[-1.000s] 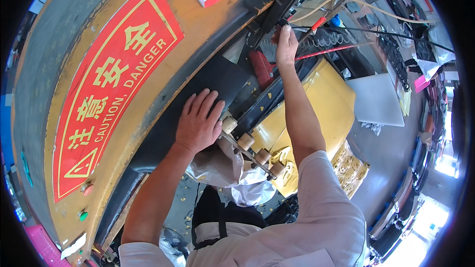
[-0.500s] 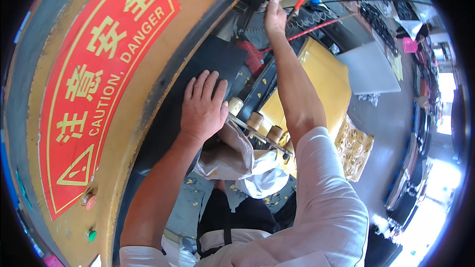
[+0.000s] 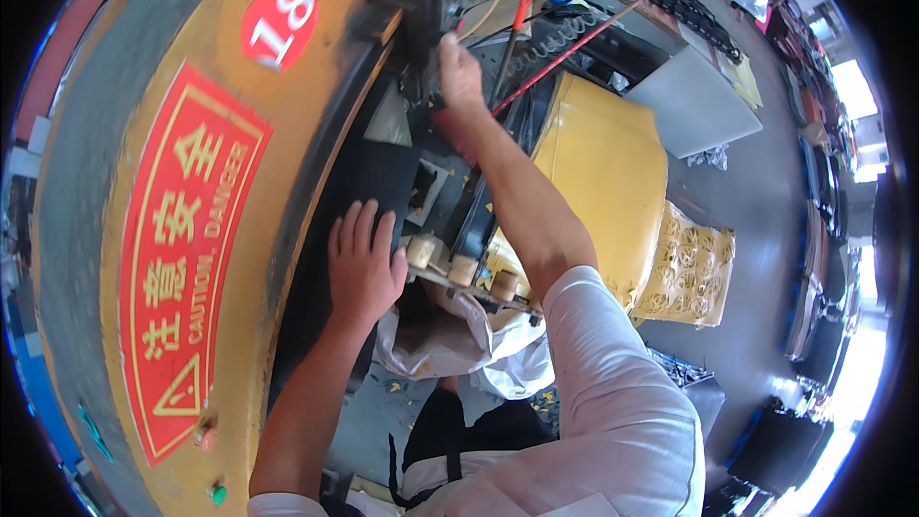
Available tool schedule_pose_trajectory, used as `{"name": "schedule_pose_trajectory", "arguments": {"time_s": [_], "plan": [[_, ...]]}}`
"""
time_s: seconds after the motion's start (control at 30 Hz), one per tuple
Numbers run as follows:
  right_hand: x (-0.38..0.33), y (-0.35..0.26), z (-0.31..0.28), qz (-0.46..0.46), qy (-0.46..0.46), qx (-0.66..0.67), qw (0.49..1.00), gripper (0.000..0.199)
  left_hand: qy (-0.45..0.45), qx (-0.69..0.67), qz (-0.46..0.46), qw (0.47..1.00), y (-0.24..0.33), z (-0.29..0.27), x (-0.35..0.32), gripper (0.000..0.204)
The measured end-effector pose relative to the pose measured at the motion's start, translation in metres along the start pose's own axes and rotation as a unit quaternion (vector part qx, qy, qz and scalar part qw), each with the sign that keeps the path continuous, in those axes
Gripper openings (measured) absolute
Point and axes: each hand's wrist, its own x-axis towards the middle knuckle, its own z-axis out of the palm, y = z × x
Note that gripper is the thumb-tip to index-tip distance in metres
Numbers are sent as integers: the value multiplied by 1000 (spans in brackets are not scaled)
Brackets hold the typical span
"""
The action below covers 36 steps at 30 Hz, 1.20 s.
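My left hand [image 3: 366, 268] lies flat, fingers stretched, on the black surface [image 3: 337, 191] beside the yellow machine [image 3: 273, 124]. Nothing is in it. Just right of its thumb is a row of round wooden knobs, the nearest knob [image 3: 421, 250] close to the thumb. My right hand [image 3: 460, 75] reaches farther forward, its fingers curled closed at a dark upright part of the machine. What they grip is hidden. Right of that hand are a red-handled tool [image 3: 522, 13] and a thin red rod [image 3: 567, 56]. A pale triangular piece [image 3: 389, 119] lies between my hands.
Yellow sheet material [image 3: 608, 182] is draped to the right, with a cut-out patterned sheet [image 3: 684, 268] below it. A white sack [image 3: 431, 349] hangs open under the knobs. A grey board [image 3: 689, 107] leans farther off. Red and green buttons [image 3: 218, 495] sit on the machine.
The view has shifted. My left hand has drawn back somewhat toward me, still flat. The pale triangular piece now shows where black material was. My right hand stays closed at the dark upright.
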Motion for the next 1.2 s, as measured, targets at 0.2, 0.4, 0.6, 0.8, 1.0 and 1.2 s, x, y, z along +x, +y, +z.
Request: {"name": "schedule_pose_trajectory", "arguments": {"time_s": [0.2,0.4,0.6,0.8,1.0,1.2], "plan": [[12,12,-30,72,-49,198,976,64,-14,15,14,1000,1,0,2,64],[68,-32,-84,73,-79,208,972,38,-36,35,6,999,1,2,2,63],[141,-107,-79,132,-140,125,973,52,-33,31,-9,999,2,2,2,61],[182,-118,-64,423,-293,404,756,56,-13,9,-6,1000,0,2,1,61],[189,-111,-64,437,-296,436,729,50,-11,1,-16,1000,-1,3,-1,60],[181,-114,-64,308,-263,340,849,46,-15,-1,-19,1000,-1,3,-1,60]]}}
